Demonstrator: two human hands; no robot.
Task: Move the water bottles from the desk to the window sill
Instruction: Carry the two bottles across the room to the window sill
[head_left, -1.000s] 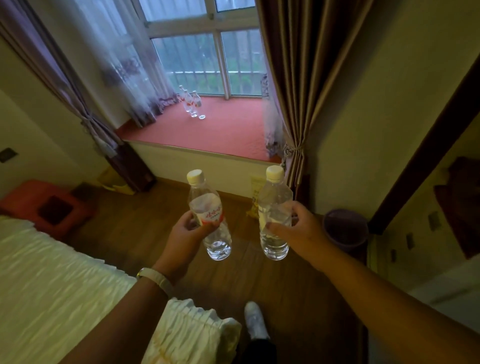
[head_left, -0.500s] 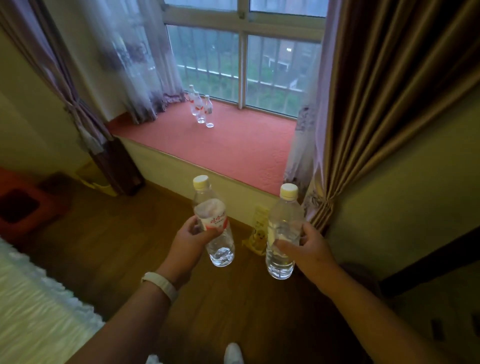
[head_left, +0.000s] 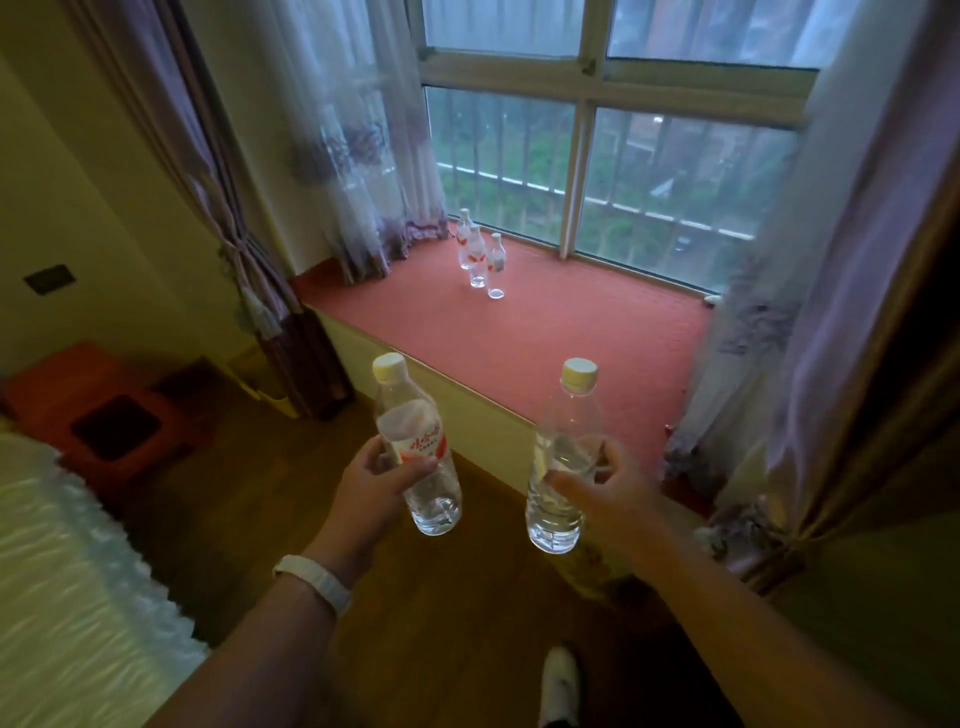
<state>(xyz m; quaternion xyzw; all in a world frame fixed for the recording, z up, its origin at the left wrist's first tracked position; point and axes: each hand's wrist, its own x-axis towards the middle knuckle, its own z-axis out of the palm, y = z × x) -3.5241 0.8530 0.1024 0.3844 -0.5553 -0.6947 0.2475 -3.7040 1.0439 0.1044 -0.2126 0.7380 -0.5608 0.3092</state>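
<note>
Window sill (head_left: 545, 353): bare red stretch from centre to right. Three standing bottles (head_left: 480, 260) cluster far left, near the glass. Sheer curtain (head_left: 363, 197) crowds the left corner; right curtain (head_left: 748, 332) drapes over the right end. Left hand (head_left: 363, 488) holds left bottle (head_left: 415, 431) and right hand (head_left: 613, 493) holds right bottle (head_left: 563, 431), both short of the near edge, with an open gap between.

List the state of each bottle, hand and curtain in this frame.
left hand: grips left bottle round its middle
left bottle: capped, near upright, held short of the window sill
right hand: grips right bottle round its middle
right bottle: capped, upright, held in the air
three sill bottles: capped, standing together on the sill
left curtain: tied back
</note>
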